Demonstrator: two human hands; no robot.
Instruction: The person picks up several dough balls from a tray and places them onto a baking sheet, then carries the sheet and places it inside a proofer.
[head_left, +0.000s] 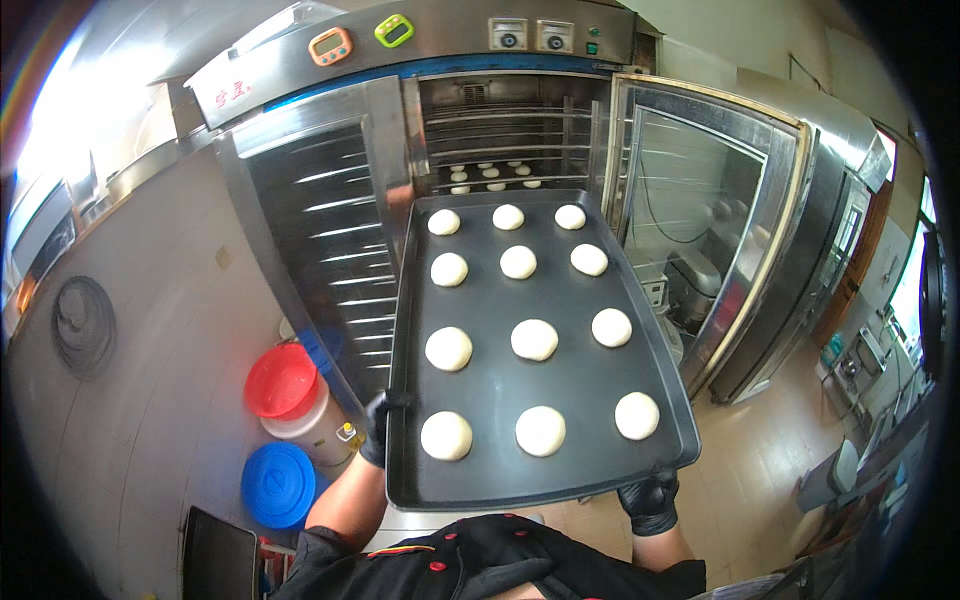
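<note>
A dark rectangular baking tray (487, 390) carries several round pieces of pale dough (534, 340), spaced apart in rows. My left hand (381, 429), in a black glove, grips the tray's left rim near its front corner. At the right end of the near edge, my right hand (649, 501), also gloved in black, holds the tray from below, its fingers partly hidden. The tray's far end is at the opening of a stainless steel proofing cabinet (450, 56). Inside, beyond the tray, another tray with dough balls (491, 173) sits below several metal rack rails (510, 135).
The cabinet's glass door (697, 187) stands open on the right; the left door (322, 210) is closed. Two timers (330, 46) are on the top panel. At lower left are a red basin (281, 381), a blue lid (278, 484) and a dark tray (217, 559).
</note>
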